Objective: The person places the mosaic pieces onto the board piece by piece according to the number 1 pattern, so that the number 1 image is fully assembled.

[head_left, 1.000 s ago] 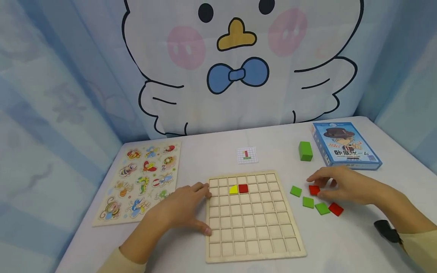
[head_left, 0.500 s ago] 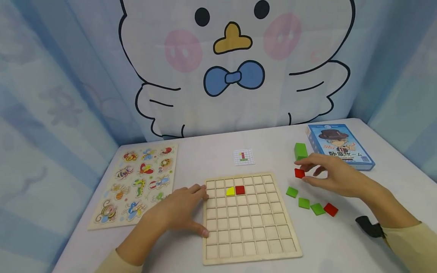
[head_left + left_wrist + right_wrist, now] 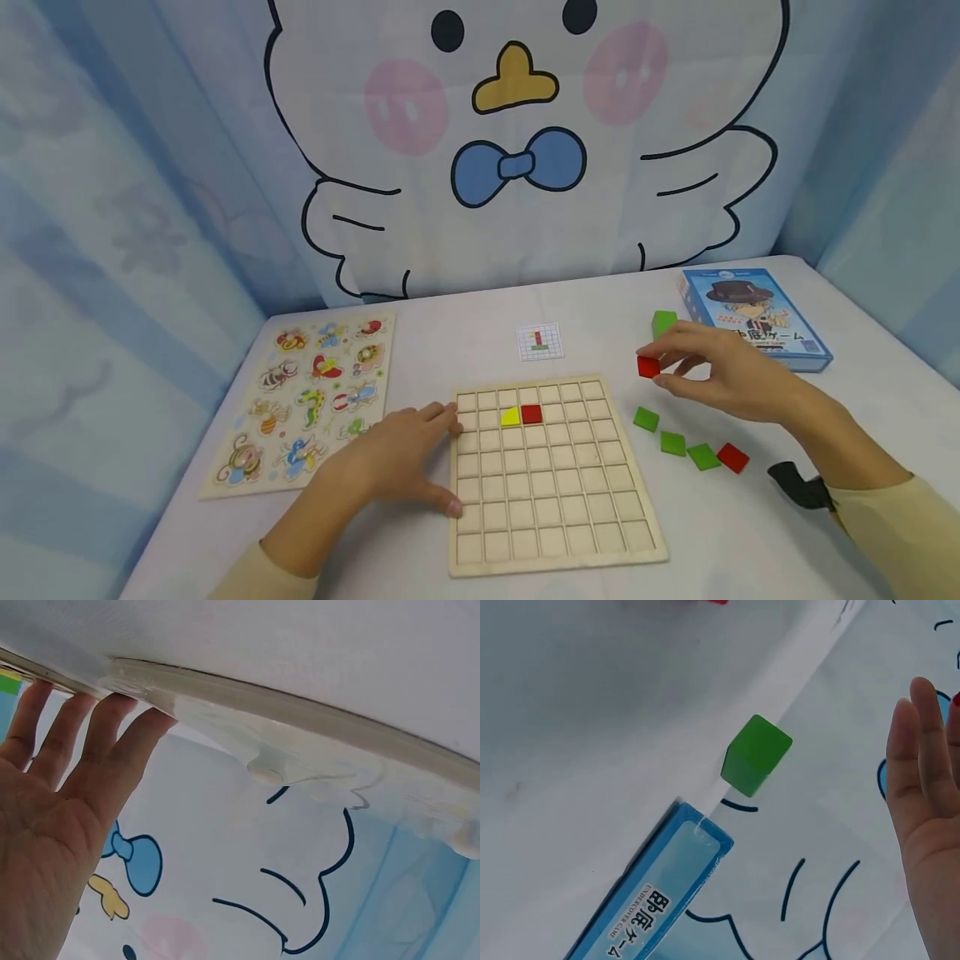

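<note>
A white-covered table (image 3: 450, 350) stands before a backdrop curtain (image 3: 517, 242) printed with a large white bird: pink cheeks, yellow beak, blue bow tie. Pale blue side curtains (image 3: 112, 275) hang left and right. Along the table's left edge, reaching toward the back-left corner, lies a puzzle board (image 3: 294, 392) of colourful insects. Near the back-right corner lies a blue game box (image 3: 750, 310) picturing a figure in a dark hat; just left of it sits a green block (image 3: 663, 322).

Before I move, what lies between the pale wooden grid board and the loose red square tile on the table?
Three green square tiles, in a slanting row, seen in the head view.
</note>
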The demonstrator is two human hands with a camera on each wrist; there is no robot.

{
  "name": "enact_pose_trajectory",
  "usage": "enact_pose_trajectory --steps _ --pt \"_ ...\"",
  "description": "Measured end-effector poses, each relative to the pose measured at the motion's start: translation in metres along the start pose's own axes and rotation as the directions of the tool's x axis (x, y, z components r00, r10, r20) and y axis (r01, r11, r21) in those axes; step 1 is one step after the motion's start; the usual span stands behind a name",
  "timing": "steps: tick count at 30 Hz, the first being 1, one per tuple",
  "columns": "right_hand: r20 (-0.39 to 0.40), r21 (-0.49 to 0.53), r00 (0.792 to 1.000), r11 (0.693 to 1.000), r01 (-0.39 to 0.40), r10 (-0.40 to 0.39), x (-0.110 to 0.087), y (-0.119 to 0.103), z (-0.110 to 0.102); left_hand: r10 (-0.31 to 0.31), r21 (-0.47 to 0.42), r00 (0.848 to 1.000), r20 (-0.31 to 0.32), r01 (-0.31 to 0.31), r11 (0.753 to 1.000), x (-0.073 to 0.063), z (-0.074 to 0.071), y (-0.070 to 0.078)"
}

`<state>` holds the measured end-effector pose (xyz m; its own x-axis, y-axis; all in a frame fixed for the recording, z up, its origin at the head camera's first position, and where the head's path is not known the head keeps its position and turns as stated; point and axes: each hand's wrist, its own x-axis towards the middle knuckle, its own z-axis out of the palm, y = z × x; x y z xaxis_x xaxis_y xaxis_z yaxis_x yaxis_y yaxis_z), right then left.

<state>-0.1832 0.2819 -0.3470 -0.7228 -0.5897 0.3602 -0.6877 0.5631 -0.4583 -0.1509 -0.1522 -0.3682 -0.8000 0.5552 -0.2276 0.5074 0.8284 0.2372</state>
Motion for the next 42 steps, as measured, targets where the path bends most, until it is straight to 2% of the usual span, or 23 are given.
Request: enact_pose_trajectory --steps 11,19,30,33,39,42 --pt "0.027 0.069 1.000 0.998 0.000 -0.002 0.011 -0.004 0.009 -0.035 -0.020 0.999 0.016 0.035 0.999 -0.001 0.004 0.001" --pt "0.056 0.083 0.998 0.996 0.021 -0.026 0.024 -0.005 0.018 -0.044 -0.027 0.999 0.016 0.045 0.999 -0.003 0.008 0.000" --pt "0.116 0.127 0.993 0.991 -0.035 0.021 0.037 -0.012 0.031 -0.044 -0.008 0.999 0.001 0.044 0.999 -0.005 0.008 0.000" --pt "0.120 0.132 0.993 0.991 -0.026 0.010 0.039 -0.015 0.034 -0.034 0.003 0.999 -0.002 0.034 0.999 -0.004 0.006 0.000" --pt "0.114 0.164 0.992 0.986 0.041 -0.060 0.049 -0.025 0.037 -0.014 0.013 1.000 -0.010 0.014 1.000 -0.002 0.002 -0.001" --pt "0.137 0.182 0.988 0.982 0.041 -0.066 0.053 -0.029 0.040 -0.012 0.005 1.000 -0.009 0.012 1.000 -0.003 0.002 -0.002"
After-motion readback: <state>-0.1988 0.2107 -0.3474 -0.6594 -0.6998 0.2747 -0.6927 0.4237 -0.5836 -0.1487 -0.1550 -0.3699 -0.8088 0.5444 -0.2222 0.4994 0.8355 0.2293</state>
